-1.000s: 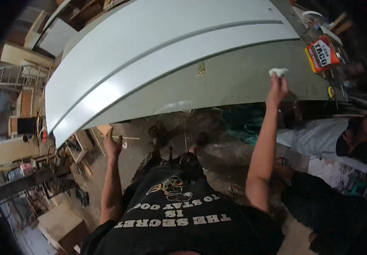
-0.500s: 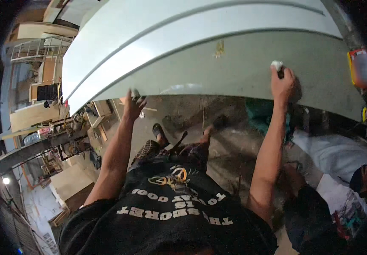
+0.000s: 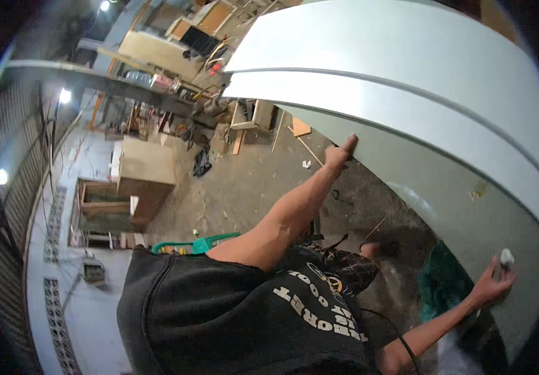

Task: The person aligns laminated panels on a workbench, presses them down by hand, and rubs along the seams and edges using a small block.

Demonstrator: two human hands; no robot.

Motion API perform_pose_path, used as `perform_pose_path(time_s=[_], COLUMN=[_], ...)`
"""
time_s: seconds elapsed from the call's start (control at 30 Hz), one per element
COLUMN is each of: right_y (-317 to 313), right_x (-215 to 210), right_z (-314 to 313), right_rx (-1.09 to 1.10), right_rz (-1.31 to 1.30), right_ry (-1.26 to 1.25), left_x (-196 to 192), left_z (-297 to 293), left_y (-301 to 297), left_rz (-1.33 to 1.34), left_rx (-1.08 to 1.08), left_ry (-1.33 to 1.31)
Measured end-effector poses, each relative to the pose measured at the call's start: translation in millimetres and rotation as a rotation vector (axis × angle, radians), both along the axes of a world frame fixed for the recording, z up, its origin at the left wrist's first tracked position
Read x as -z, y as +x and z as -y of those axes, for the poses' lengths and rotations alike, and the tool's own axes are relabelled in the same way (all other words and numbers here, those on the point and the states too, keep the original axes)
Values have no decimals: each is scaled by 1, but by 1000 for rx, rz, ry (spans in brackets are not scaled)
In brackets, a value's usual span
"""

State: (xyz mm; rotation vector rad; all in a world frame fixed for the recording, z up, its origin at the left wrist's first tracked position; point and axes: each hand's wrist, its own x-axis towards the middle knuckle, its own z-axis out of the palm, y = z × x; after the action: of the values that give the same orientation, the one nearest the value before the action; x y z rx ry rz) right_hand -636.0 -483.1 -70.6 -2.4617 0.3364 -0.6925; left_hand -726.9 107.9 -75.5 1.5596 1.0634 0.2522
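A large grey-green panel [image 3: 400, 153] slants across the upper right, with long white boards [image 3: 369, 44] along its far side. At the panel's near edge, my left hand [image 3: 340, 152] grips it. One digit lies over the top; the other fingers are partly hidden. Toward the panel's right end, my right hand [image 3: 493, 286] pinches a small white wad [image 3: 507, 256] just above or against the grey-green face; contact is unclear. A yellowish smear [image 3: 479, 191] and a pale streak mark the face between my hands.
A green net-like heap [image 3: 439, 278] lies below the panel near my right arm. Wooden scraps [image 3: 238, 142] and a black bag [image 3: 202, 162] are on the floor. A cabinet [image 3: 147, 165] stands at left, with a green plastic item [image 3: 210, 242] behind my left elbow.
My view has swung left and tilted, showing more of the workshop. My left hand has gone from open beside the panel's edge to gripping it. The white wad stays in my right hand.
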Motion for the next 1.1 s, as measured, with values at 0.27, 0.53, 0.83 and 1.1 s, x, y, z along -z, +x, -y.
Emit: perform_pose_path(time_s=[0.27, 0.53, 0.83, 1.1], right_y=[-173, -372, -372, -188], right_x=[85, 188, 142, 139], right_z=[-61, -257, -475, -649], right_rx=[93, -212, -467, -755], right_rz=[-44, -854, -1090, -849], right_ry=[370, 68, 261, 217], left_x=[29, 66, 61, 95], left_z=[-77, -244, -308, -340], left_y=[-104, -476, -713, -688], left_rz=[-417, -775, -769, -359], left_rx=[44, -31, -480, -747], left_ry=[165, 169, -156, -232])
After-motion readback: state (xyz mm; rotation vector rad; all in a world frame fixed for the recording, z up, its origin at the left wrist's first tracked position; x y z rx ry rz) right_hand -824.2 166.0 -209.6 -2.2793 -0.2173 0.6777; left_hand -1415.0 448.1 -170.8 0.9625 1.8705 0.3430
